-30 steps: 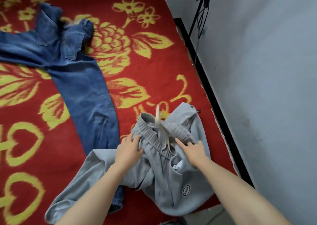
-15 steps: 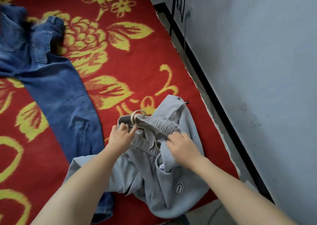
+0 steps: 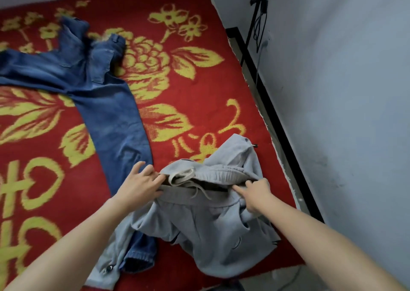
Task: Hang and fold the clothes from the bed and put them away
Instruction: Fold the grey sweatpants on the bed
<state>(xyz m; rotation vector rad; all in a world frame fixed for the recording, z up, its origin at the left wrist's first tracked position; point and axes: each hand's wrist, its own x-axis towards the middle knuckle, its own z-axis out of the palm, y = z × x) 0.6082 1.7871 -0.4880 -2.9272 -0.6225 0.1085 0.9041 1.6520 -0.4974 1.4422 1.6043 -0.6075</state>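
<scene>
— Sweatpants [image 3: 213, 235]?
— Grey. Lie crumpled on the bed [image 3: 199, 86], by its right edge, toward the near right corner.
— Waistband [image 3: 221, 175]?
— Faces the far edge, pulled open. Hangs raised a little between both hands, with the drawstring [image 3: 197, 189] dangling loose across the gap.
— Left hand [image 3: 139, 186]?
— Sits at the waistband's left end. Pinches the fabric's rim between thumb and fingers, one finger lifted clear.
— Right hand [image 3: 255, 194]?
— Sits at the waistband's right end. Stretches the forefinger out along the band, pointing left. Curls the other fingers into the cloth and grips it.
— Rest of the garment?
— Slumps on the bed below the hands. Sends one leg toward the near edge, overlapping the jeans [image 3: 106, 113] at a cuff.
— And those?
— Blue, spread flat, left of the sweatpants. Waist up toward the far left corner. Run one leg off the left edge and the other down toward the near edge, passing just beside the left hand.
— Bed itself?
— Red on top, patterned with yellow flowers and hearts.
— Beyond the right edge?
— A black rail [image 3: 277, 122] along the bed, then a pale wall [image 3: 343, 91]. A cable [image 3: 258, 24] hanging on it near the far right corner.
</scene>
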